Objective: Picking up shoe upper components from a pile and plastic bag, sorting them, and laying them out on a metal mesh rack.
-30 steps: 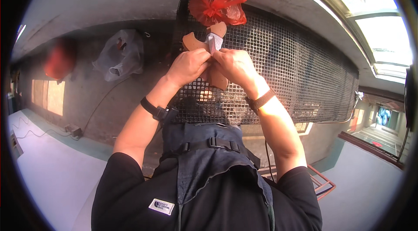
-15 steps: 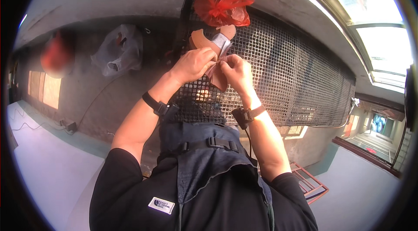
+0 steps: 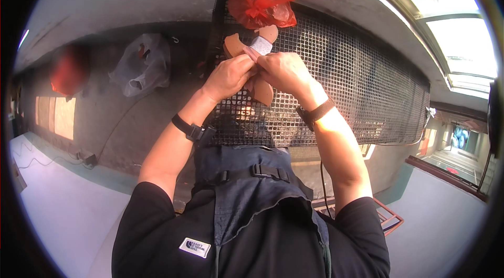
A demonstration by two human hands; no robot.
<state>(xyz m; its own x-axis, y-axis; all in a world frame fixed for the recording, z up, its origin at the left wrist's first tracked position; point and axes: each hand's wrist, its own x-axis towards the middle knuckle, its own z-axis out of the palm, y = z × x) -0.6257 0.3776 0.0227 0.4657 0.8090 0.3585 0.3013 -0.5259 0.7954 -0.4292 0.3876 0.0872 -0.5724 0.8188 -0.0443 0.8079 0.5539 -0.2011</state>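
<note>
Several flat, curved tan pieces (image 3: 233, 45) lie together on a black mesh-topped surface (image 3: 336, 89), fanning out above and below my hands. A grey-white strip (image 3: 261, 44) crosses the upper part of this bundle. My left hand (image 3: 229, 74) is closed over the bundle's middle from the left, its fingertips pinched. From the right, my right hand (image 3: 287, 72) closes in against it, the knuckles turned up and the fingertips meeting those of the left. Exactly what the fingertips pinch is hidden between the hands; a pinkish-brown edge shows just above and below them.
A knotted red plastic bag (image 3: 261, 2) sits at the far end of the mesh. A translucent white plastic bag (image 3: 140, 65) and a red bag (image 3: 69, 72) are off to the left. Window panes (image 3: 454, 31) are at the upper right.
My right hand has rolled over and shifted up and left across the bundle, covering more of its middle. My left hand stays nearly in place.
</note>
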